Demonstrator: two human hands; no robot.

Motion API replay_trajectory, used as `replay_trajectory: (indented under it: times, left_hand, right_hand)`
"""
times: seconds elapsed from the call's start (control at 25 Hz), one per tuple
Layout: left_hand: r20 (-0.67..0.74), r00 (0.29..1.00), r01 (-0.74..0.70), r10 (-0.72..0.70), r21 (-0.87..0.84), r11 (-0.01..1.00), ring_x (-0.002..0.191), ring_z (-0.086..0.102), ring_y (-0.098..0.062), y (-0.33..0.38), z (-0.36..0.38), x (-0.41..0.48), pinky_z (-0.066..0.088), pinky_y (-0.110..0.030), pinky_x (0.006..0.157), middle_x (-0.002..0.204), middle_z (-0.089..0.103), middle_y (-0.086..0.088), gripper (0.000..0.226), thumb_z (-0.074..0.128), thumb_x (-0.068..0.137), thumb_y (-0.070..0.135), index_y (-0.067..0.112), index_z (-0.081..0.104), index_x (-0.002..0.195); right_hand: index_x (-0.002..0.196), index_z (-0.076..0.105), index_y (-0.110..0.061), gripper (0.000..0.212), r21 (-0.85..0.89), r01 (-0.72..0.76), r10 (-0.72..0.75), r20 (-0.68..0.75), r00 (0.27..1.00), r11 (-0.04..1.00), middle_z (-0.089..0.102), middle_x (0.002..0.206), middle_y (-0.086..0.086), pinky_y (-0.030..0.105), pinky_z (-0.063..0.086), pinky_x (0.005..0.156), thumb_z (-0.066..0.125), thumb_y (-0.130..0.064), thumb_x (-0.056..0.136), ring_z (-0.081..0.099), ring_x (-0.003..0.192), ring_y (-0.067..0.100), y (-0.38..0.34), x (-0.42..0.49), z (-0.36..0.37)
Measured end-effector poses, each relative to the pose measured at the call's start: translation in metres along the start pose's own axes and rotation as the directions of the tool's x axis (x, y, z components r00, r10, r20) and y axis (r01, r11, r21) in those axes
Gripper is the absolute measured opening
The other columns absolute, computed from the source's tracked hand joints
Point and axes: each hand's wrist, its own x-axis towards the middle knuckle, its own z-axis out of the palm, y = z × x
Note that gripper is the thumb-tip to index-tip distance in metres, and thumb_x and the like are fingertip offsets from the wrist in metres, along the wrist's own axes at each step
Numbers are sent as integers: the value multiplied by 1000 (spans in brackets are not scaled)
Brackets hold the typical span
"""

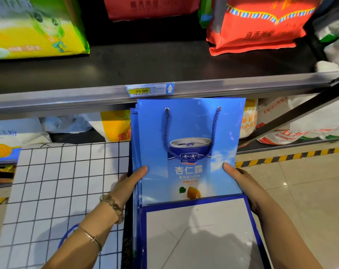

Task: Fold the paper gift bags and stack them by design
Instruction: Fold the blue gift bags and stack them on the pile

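Note:
A stack of flat blue paper gift bags (pixel 188 133) fills the middle of the head view, held upright in front of a shelf. The front bag shows a printed can, white characters and a twisted blue rope handle (pixel 192 131). Its white bottom panel (pixel 199 235) is folded up toward me. My left hand (pixel 129 181) grips the stack's left edge, thumb on the front face. My right hand (pixel 242 183) grips the right edge the same way. Edges of more blue bags show behind the front one on the left.
A table with a white grid-pattern cloth (pixel 58 191) lies at the left. A metal shelf rail (pixel 87 98) with a price tag (pixel 141 91) runs across just above the bags. Sacks of goods sit on the shelves. Tiled floor with yellow-black tape (pixel 293 156) is at the right.

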Motion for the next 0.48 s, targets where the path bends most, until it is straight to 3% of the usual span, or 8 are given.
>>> replay_trajectory:
  times: [0.16, 0.32, 0.48]
  left_hand:
    - [2, 999, -40, 40, -19, 999, 114, 55, -26, 7, 12, -9, 41, -48, 103, 124, 59, -5, 122, 67, 26, 87, 23, 47, 129]
    - [59, 997, -50, 47, 51, 997, 120, 50, -24, 17, 22, -16, 37, -46, 106, 132, 52, -4, 132, 64, 26, 87, 21, 37, 137]
    - [87, 995, -52, 40, 133, 990, 126, 42, -21, 24, 43, -15, 32, -32, 102, 141, 43, -4, 113, 66, 55, 74, 13, 30, 142]
  right_hand:
    - [116, 53, -11, 78, -54, -20, 18, -24, 1000, 998, 70, 96, 15, 50, 54, 82, 69, -60, 56, 69, 81, 34, -3, -5, -4]
    - [110, 58, -9, 63, -37, -8, 8, -1, 1000, 999, 70, 94, 17, 46, 55, 79, 65, -53, 66, 68, 78, 34, -1, -15, -13]
    - [106, 62, -15, 49, 104, -76, 66, 97, 993, 992, 72, 96, 15, 43, 53, 80, 60, -50, 72, 67, 81, 33, 10, -30, -28]
